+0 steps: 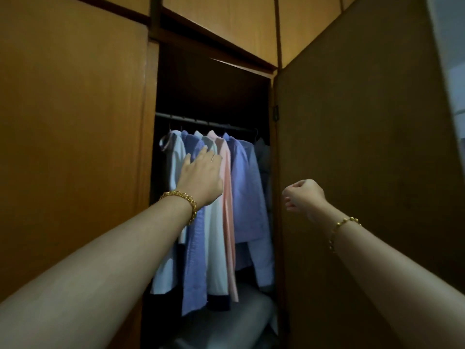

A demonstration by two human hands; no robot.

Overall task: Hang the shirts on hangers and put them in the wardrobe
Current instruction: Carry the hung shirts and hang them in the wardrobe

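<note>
1. The fingers [202,155] of the left hand [201,178] were stretched out straight and close together. They lay flat on the shoulders of a striped blue shirt [195,248] and the white shirt [216,248] beside it, and curled round nothing.
2. The fingers [289,200] of the right hand [304,196] were curled into a fist with nothing to be seen in it. The hand was held in the air before the right door [364,159], near that door's hinged edge.
3. The left wrist wore a gold bracelet [185,201], and the right wrist a thinner gold chain [344,222].
4. The wardrobe [151,122] had its right door swung wide. Inside, a dark rail [201,121] carried a row of shirts on hangers, packed close and touching.
5. From the left hung a pale shirt [173,157], the striped blue shirt, the white shirt, a pink shirt [227,197] and a plain blue shirt [247,197]. At the far right hung a grey garment [263,157], mostly hidden.
6. Under the shirts, in the bottom of the wardrobe, lay something grey and folded [251,311], too dark to make out.
7. The left door [75,147] was closed over the other half of the wardrobe, and the top cupboards [219,18] above were closed too.
8. The left forearm crossed in front of the lower part of the pale shirt and hid it.
</note>
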